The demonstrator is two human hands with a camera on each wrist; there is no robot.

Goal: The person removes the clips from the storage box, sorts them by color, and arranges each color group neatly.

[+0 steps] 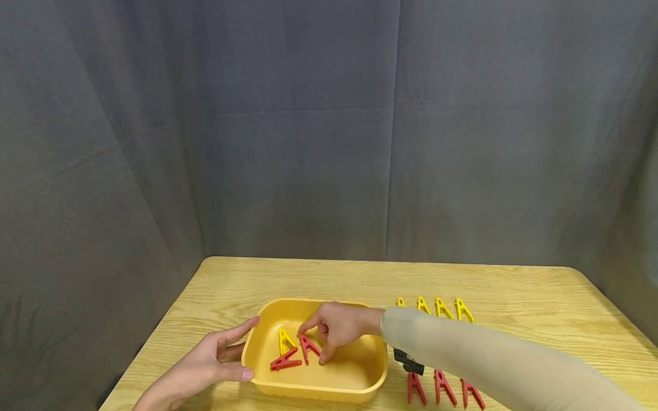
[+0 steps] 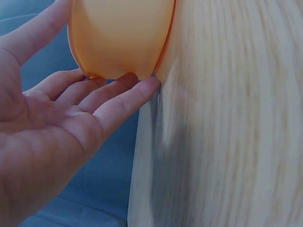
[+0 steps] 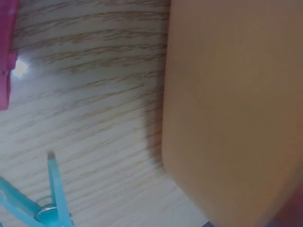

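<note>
An orange-yellow tub (image 1: 370, 365) stands near the table's front edge. In it lie a yellow clothespin (image 1: 285, 341) and two red clothespins (image 1: 285, 361). My right hand (image 1: 336, 328) reaches into the tub with curled fingers and pinches the upper red clothespin (image 1: 310, 348) between index finger and thumb. My left hand (image 1: 205, 365) lies open against the tub's left wall, thumb at the rim. In the left wrist view its straight fingers (image 2: 118, 101) touch the tub (image 2: 118, 38). The right wrist view shows only the tub's outer wall (image 3: 236, 94), not the hand.
A row of yellow clothespins (image 1: 442, 308) lies behind my right sleeve, and a row of red ones (image 1: 444, 388) in front of it. The right wrist view shows a pink clothespin (image 3: 5, 56) and a light blue one (image 3: 45, 203) on the wood. A grey curtain hangs behind.
</note>
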